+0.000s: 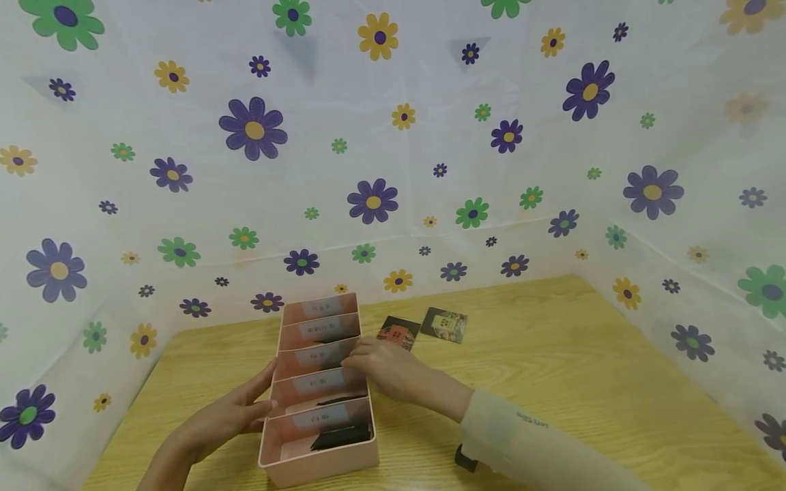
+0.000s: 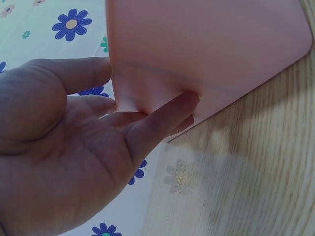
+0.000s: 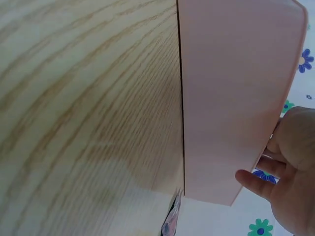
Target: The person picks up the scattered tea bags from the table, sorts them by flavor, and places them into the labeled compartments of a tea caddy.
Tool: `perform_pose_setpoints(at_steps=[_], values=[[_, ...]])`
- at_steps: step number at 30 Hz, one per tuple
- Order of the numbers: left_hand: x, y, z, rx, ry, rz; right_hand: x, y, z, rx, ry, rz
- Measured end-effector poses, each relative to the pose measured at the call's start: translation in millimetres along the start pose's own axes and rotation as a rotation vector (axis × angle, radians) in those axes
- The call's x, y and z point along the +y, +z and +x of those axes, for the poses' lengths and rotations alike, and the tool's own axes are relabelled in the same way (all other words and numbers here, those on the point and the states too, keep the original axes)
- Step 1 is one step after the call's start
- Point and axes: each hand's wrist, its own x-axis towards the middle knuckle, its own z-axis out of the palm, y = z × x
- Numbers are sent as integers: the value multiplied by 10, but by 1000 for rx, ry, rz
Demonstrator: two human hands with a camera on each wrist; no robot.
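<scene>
A long pink divided box [image 1: 319,472] stands on the table, its compartments running away from me. Pale labels with dark writing mark the dividers. Dark flat packets [image 1: 344,436] lie in the nearest compartment, and dark edges show in others. My left hand [image 1: 224,416] rests against the box's left side; in the left wrist view its fairly straight fingers touch the outer wall and rim. My right hand [image 1: 389,368] reaches over the right rim, fingertips inside a middle compartment. The right wrist view shows one finger of it outside the wall; whatever the other fingers touch is hidden.
Two flat printed packets lie behind my right hand: one dark with a red panel [image 1: 398,333], one dark with a pale panel [image 1: 445,324]. Flower-patterned white cloth [image 1: 424,150] hangs around the wooden table [image 1: 540,382]. A small black object [image 1: 465,458] shows below the right sleeve.
</scene>
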Motion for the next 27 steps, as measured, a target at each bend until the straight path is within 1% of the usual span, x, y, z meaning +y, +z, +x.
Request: perform_pose_setpoints(at_steps=[3,5,7,9,11,15,17,20,23,27], values=[[-4,3,-4,1,1,-2,30,-29,-48,-4,89,269],[-5,4,-6,1,1,-5,52,-60,-83,27,170,432],[-5,3,-9,1,1,-5,75,-96,-112,80,237,540],[-7,1,-11,-1,3,-5,106,-135,-146,123,294,600],[-7,1,-13,-3,5,-5,140,-175,-179,156,341,618],[-5,5,-13,-3,6,-1,241,-236,-271,190,448,644],[-8,7,-11,-3,6,1,316,-242,-325,211,509,638],[-15,4,-6,0,4,6,433,-250,-423,241,630,648],[-18,-1,-1,0,0,7,558,-261,-520,276,750,630],[-8,-1,0,1,-1,9,724,-275,-640,287,899,602]])
